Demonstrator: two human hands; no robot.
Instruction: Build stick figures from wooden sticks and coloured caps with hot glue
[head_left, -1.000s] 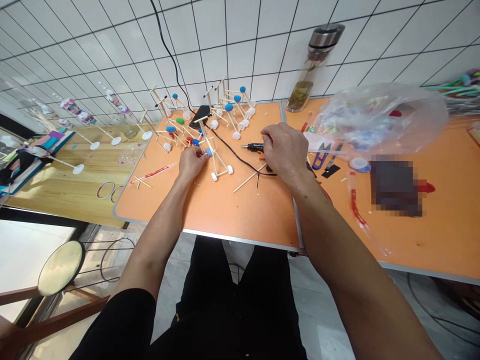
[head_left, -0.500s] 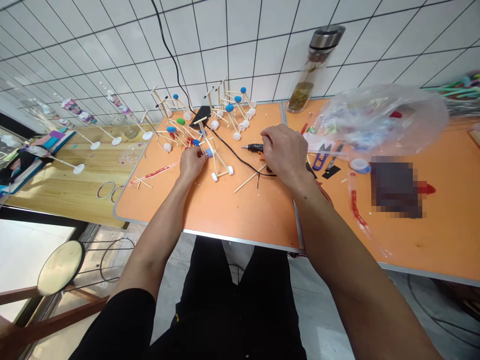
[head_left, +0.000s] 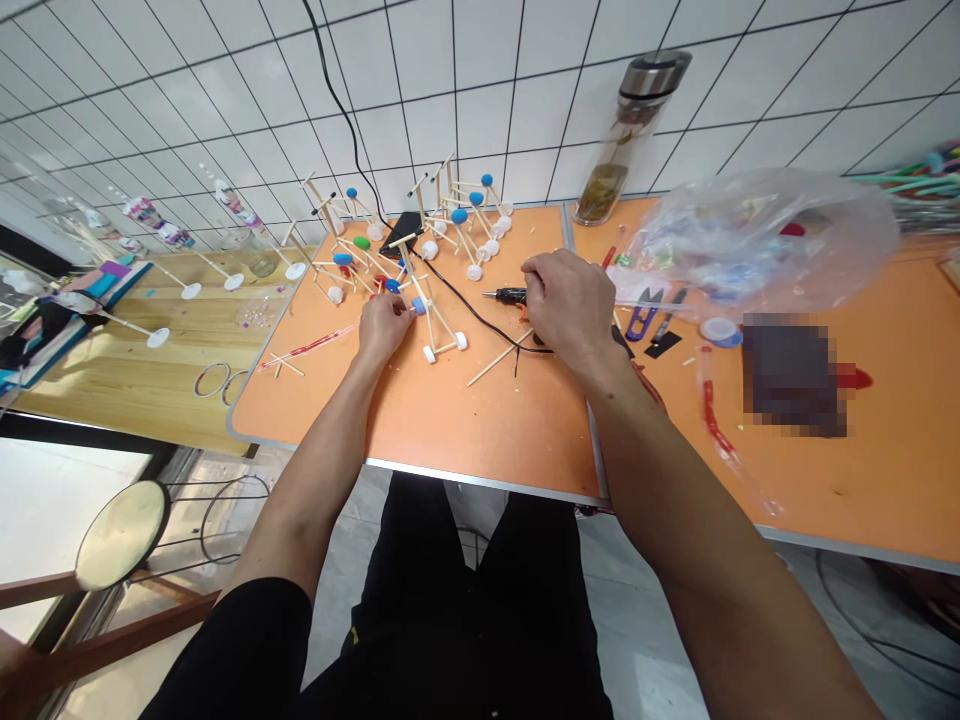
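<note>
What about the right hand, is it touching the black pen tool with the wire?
Touching. The head view shows the right hand curled around the back end of the black corded pen-shaped tool, with no gap between them.

The central orange worktop [head_left: 480,430] carries wooden stick frames [head_left: 431,310] with white wheels and blue caps, loose wooden sticks [head_left: 499,358], and a black cable [head_left: 480,318]. The adjoining orange worktop [head_left: 885,500] carries a clear plastic bag [head_left: 750,240], a steel-capped glass bottle [head_left: 626,140], blue-handled snips [head_left: 641,315], and a red-stained plastic tube [head_left: 712,420]. The wooden worktop [head_left: 127,390] at left carries metal rings [head_left: 211,380].
</note>
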